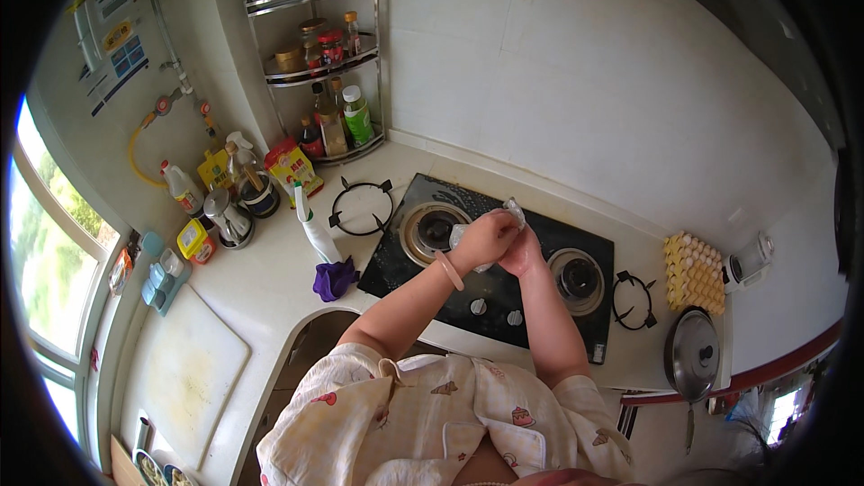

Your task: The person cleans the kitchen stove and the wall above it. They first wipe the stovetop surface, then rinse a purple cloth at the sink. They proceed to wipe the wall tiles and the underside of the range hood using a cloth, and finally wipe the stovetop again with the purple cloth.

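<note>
Over the black gas cooktop (445, 196), my left hand (489, 236) and my right hand (523, 250) meet, with crumpled clear plastic film (514, 210) around and between them. A pink bangle circles my left wrist. The fingers of my left hand pinch the film against my right hand, whose fingers are partly hidden. Wet spots cover the cooktop glass. Its left burner (437, 228) and right burner (578, 277) show without their pan supports. One black pan support (361, 208) lies on the counter to the left, another (633, 300) to the right.
A white spray bottle (317, 233) stands left of the cooktop beside a purple cloth (334, 280). Farther left are condiment bottles and a white cutting board (192, 371). A tiered metal rack (324, 74) fills the corner. At right sit egg trays (692, 273) and a lidded pan (693, 358).
</note>
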The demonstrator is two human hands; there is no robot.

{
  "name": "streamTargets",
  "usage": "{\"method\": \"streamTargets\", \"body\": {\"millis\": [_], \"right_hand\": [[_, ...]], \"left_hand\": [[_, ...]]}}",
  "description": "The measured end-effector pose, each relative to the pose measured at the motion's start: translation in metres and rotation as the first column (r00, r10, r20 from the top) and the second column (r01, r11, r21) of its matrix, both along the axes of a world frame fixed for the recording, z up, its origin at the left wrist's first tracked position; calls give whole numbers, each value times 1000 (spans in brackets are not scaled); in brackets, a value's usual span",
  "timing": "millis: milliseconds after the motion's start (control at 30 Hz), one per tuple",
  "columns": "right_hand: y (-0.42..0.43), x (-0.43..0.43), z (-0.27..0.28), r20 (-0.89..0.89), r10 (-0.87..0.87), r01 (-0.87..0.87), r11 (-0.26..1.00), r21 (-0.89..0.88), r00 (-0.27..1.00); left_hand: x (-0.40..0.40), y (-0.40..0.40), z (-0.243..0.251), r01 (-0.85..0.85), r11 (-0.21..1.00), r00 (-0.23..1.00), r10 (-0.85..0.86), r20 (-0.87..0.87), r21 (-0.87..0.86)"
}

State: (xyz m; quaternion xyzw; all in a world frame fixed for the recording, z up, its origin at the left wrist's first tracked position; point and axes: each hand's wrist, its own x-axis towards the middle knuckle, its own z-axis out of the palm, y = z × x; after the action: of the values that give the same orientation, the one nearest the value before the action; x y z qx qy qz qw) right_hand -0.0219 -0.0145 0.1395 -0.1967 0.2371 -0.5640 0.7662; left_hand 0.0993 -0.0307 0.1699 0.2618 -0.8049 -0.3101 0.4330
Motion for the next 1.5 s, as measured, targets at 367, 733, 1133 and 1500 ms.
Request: {"method": "streamTargets", "body": {"millis": [367,733,1133,1500], "right_hand": [[-35,-5,4,32,-195,194,980,43,980],[-50,-165,285,-106,-796,619,540,-571,596],[-59,-137,444,129,-965,702,71,-709,228],[-150,-51,470,-55,-796,274,-143,-951,-603]], "left_hand": [[24,-7,16,-19,985,996,4,-92,-170],[13,-20,18,-73,997,997,74,22,-16],[36,-30,11,-181,983,983,182,38,-21],[73,-31,6,-270,962,960,268,75,21]]}}
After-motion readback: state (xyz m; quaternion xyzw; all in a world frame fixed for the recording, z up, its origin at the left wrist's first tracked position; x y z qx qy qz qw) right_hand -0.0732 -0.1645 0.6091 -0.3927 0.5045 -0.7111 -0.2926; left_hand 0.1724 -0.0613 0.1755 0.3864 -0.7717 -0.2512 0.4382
